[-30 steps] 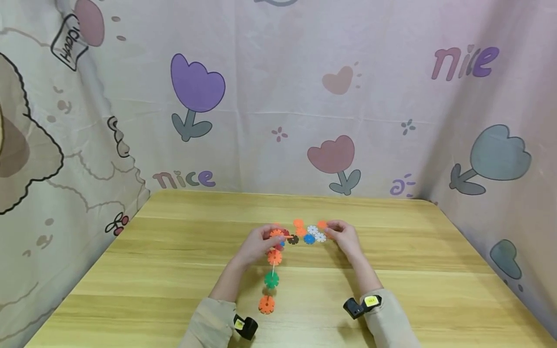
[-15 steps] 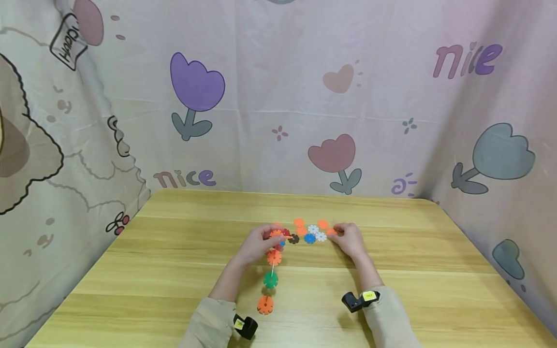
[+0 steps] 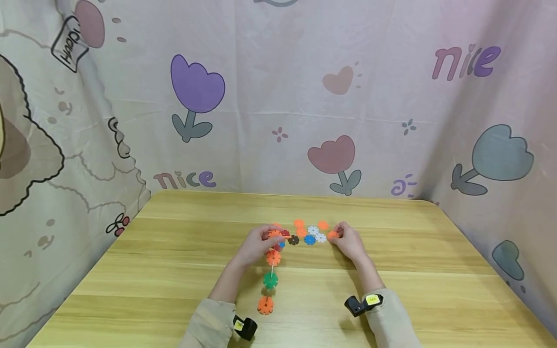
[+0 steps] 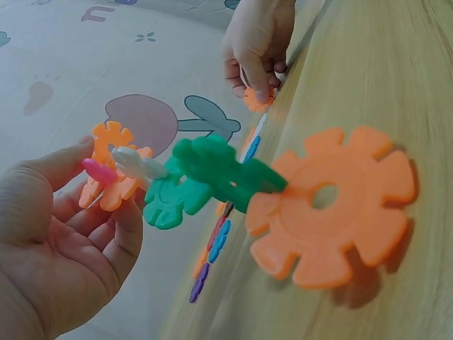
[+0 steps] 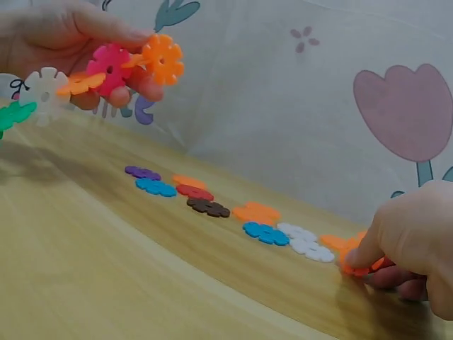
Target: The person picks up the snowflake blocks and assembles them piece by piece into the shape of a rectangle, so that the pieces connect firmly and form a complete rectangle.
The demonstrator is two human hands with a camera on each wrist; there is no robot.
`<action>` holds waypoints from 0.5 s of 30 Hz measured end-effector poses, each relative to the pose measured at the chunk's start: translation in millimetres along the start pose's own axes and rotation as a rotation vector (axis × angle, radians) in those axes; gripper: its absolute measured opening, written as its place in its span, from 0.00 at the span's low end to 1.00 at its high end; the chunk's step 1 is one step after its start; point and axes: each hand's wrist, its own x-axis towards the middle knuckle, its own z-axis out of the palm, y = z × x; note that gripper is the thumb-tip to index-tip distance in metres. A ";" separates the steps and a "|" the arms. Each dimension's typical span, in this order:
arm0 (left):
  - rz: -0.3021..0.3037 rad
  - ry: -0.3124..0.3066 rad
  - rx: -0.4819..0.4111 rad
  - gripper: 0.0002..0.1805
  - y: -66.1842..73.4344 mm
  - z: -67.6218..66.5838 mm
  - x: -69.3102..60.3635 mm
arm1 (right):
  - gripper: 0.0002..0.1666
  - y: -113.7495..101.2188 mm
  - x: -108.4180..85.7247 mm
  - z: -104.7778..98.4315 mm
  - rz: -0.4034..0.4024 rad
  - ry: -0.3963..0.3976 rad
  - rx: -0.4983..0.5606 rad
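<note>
My left hand [image 3: 254, 247] holds up a chain of slotted plastic flower discs by its far end, fingers and thumb around an orange disc and its pink neighbour. From there the chain runs toward me through a white disc [image 5: 45, 96] and a green disc [image 3: 270, 280] to a large orange disc [image 4: 329, 202] at the near end. At the right end of the loose discs, my right hand [image 3: 350, 241] pinches a single orange disc [image 3: 333, 235] between thumb and fingers, at or just above the tabletop. Part of that disc is hidden by the fingers.
Loose discs lie flat in a band between the hands: white [image 3: 313, 230], blue [image 3: 309, 239], dark brown [image 3: 293, 240], red [image 5: 195, 193], purple [image 5: 143, 173] and several orange [image 3: 299, 224]. Behind the wooden table [image 3: 174, 290] hangs a printed curtain [image 3: 261, 96].
My right hand has shifted slightly right, from beside the farther orange disc to the nearer one, which it now pinches. The left hand and its chain stay nearly still.
</note>
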 end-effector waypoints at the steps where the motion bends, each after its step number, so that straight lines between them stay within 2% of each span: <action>1: -0.001 0.003 0.002 0.18 0.1 -0.2 0.0 | 0.10 -1.8 -1.3 -0.3 -0.006 -0.001 0.016; 4: 0.000 0.004 0.003 0.18 -0.1 -0.5 -0.2 | 0.08 -8.2 -5.5 -0.7 -0.050 0.003 0.064; 7: 0.001 0.006 0.001 0.16 0.5 -0.5 -0.3 | 0.08 -17.1 -7.9 0.3 -0.058 -0.015 0.123; 11: -0.010 0.018 0.000 0.16 2.1 -0.6 -0.3 | 0.10 -35.0 -10.5 2.5 -0.033 -0.101 0.232; 15: -0.008 0.024 -0.003 0.15 2.9 -0.4 -0.6 | 0.11 -57.1 -18.2 2.4 -0.060 -0.187 0.321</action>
